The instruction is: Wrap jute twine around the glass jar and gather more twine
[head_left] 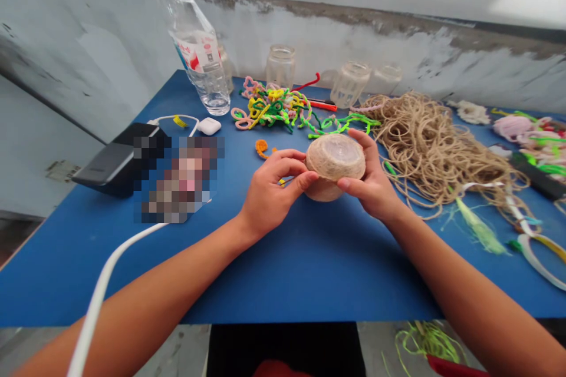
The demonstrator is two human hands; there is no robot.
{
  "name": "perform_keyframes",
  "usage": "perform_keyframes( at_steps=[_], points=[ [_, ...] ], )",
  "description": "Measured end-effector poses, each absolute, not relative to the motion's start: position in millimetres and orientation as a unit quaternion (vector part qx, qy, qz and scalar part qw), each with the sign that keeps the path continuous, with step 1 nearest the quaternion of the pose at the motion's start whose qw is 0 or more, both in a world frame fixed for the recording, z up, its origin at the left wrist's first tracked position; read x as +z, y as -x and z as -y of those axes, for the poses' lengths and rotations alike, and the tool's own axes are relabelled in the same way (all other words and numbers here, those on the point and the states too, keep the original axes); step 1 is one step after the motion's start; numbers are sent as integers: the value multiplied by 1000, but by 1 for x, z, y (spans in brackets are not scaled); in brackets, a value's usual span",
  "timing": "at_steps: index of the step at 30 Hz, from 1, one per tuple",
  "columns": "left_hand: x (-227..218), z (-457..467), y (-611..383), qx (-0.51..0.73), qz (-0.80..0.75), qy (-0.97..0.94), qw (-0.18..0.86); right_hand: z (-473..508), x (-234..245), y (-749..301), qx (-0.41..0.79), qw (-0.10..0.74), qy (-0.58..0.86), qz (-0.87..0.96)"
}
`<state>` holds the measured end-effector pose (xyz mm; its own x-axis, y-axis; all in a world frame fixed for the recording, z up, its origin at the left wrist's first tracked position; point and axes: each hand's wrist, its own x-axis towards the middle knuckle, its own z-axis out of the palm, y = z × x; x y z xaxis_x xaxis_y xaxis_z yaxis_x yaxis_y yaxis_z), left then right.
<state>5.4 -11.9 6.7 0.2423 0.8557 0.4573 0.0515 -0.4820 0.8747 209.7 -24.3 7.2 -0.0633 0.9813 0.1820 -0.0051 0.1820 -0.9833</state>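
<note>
Cupping a ball of jute twine (335,166) between a left hand (272,194) and a right hand (369,179), fingers (287,159) closed firmly around its curved sides, held over a blue bench (309,271). Curled just beyond the left hand, a small orange pipe cleaner (262,148). Heaped beside the right hand, a loose pile of jute strands (424,153), with a pale green tassel (480,227) placed nearer the bench's right side. Farther ahead, a tangle of green, yellow and pink pipe cleaners (274,109) spread across the blue surface. To the left, a white cable (99,288), a white earbud case (209,125) and a dark phone (119,159), with a pixelated patch hiding whatever sat beside them. Farthest back, a plastic water bottle (194,53) and glass jars (280,65) lined up against a peeling wall (309,29).
</note>
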Motion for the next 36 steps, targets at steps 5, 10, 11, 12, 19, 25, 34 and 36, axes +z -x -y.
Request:
perform_keyframes(
  at_steps=[5, 10, 11, 12, 19, 25, 34, 36],
  points=[
    [7, 13, -5, 519, -330, -688, 385, 22, 12, -215, 494, 524, 431, 543],
    [7, 14, -5, 520, -308, -737, 302, 15, 11, -228, 539, 506, 411, 533],
    [6, 15, -5, 522, -300, -749, 278, 14, 10, -231, 545, 504, 405, 533],
    [6, 15, -4, 522, -292, -759, 257, 12, 9, -233, 549, 503, 399, 535],
    [6, 14, -3, 525, -277, -777, 210, 13, 6, -237, 573, 502, 376, 528],
    [10, 15, -5, 531, -289, -752, 264, 16, 7, -237, 586, 488, 357, 539],
    [12, 16, -5, 519, -289, -751, 288, 18, 6, -225, 545, 505, 399, 538],
    [12, 16, -5, 516, -292, -748, 299, 19, 8, -221, 508, 519, 416, 547]
  ],
)
